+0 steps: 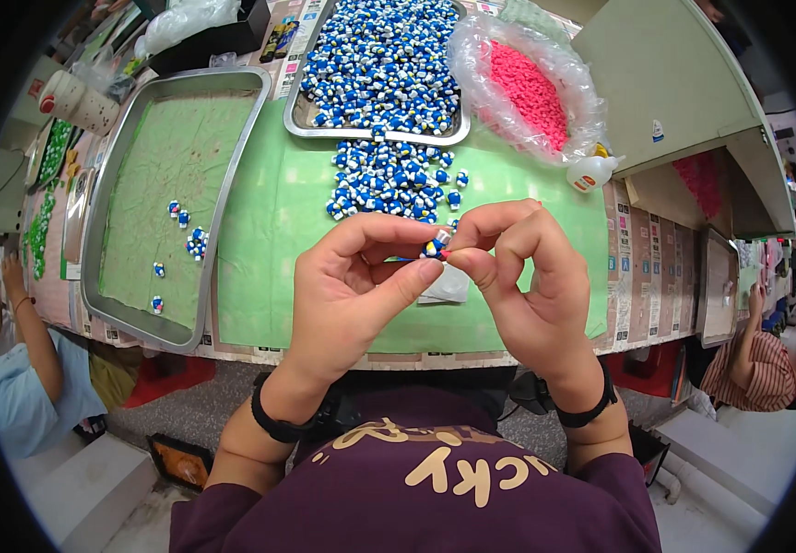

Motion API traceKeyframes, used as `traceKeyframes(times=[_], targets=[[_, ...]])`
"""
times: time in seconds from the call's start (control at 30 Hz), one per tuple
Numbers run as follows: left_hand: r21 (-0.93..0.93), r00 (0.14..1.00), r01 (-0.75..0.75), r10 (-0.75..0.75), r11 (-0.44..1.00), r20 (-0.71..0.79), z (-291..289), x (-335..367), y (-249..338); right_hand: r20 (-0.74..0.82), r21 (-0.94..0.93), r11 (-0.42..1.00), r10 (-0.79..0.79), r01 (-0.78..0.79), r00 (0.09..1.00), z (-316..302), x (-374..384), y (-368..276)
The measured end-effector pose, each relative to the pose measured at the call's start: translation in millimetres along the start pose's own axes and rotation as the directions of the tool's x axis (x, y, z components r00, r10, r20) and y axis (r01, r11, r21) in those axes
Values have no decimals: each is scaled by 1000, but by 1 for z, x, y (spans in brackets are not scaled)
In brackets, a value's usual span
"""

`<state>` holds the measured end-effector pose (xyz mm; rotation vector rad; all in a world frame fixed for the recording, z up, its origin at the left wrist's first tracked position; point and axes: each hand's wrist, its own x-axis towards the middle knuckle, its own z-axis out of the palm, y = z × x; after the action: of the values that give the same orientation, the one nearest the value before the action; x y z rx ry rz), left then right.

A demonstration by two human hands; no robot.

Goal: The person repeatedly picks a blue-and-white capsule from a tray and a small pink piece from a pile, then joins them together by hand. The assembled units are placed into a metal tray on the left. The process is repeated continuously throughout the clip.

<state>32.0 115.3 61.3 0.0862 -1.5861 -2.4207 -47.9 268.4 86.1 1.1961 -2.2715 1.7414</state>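
Note:
Between the thumb and fingers of my left hand (342, 290) is a small blue-and-white figurine (433, 248) with a touch of yellow. My right hand (536, 286) pinches a tiny red-pink piece (446, 252) against its right side; the fingertips hide most of that piece. Just beyond my hands, many similar figurines (384, 175) spill over the green mat (269, 276) from a heaped metal tray (324, 132). Beneath my fingers lies a small whitish sheet (448, 288), partly covered by them.
At the left, a metal tray (218, 207) lined with green holds several figurines. A clear plastic bag (471, 69) of pink pieces (529, 92) lies back right, beside a white squeeze bottle (589, 173). A pale cabinet (670, 83) bounds the right. Other people sit at both sides.

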Motion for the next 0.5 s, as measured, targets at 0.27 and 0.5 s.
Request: traceKeyframes(times=[0.27, 0.5], targets=[[272, 986, -158, 166, 949, -7, 3, -1, -5, -25, -23, 1000, -13, 13, 1000, 4, -1, 3], [514, 941, -337, 304, 789, 151, -3, -1, -1, 20, 36, 999, 40, -41, 999, 4, -5, 9]])
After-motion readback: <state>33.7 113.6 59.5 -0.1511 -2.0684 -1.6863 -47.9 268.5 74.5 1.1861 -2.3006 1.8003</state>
